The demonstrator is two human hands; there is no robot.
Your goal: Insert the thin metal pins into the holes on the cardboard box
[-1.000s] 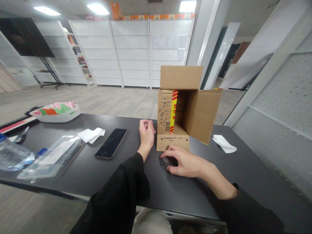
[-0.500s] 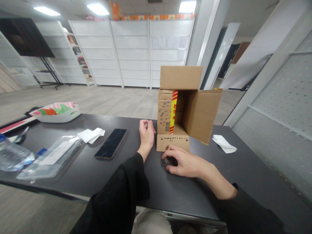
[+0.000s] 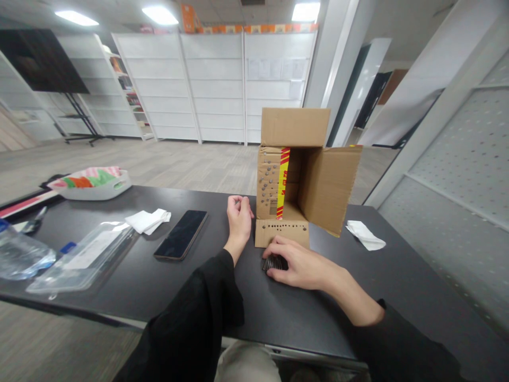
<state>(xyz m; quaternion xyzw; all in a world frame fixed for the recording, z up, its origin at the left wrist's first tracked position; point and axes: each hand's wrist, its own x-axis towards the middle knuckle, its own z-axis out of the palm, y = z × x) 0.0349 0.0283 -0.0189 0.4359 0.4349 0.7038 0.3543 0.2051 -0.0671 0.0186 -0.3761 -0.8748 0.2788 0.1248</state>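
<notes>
My right hand (image 3: 296, 263) lies low over the table, thumb and fingertips closed about the two ends of a row of thin dark metal nails (image 3: 274, 263). Just behind it is the lower flap (image 3: 262, 233) of an open cardboard box (image 3: 264, 183). Small holes line that flap, with a round metal head near each end. Several grey heads also dot the box's left panel, beside a yellow and red tape strip (image 3: 283, 180). To the left of the box, my left hand (image 3: 239, 217) rests on its edge with fingers curled in; what they may hold is hidden.
A phone (image 3: 182, 235), folded tissues (image 3: 149, 220), a clear plastic case (image 3: 85, 257) and a water bottle (image 3: 24, 249) lie on the left. A white basket (image 3: 97, 191) stands behind them. Another tissue (image 3: 365, 235) is right of the box, whose side flap (image 3: 334, 185) sticks out rightward.
My right thumb has shifted slightly left along the near end of the nails, and the row looks a little more slanted. My left hand and the box have stayed put.
</notes>
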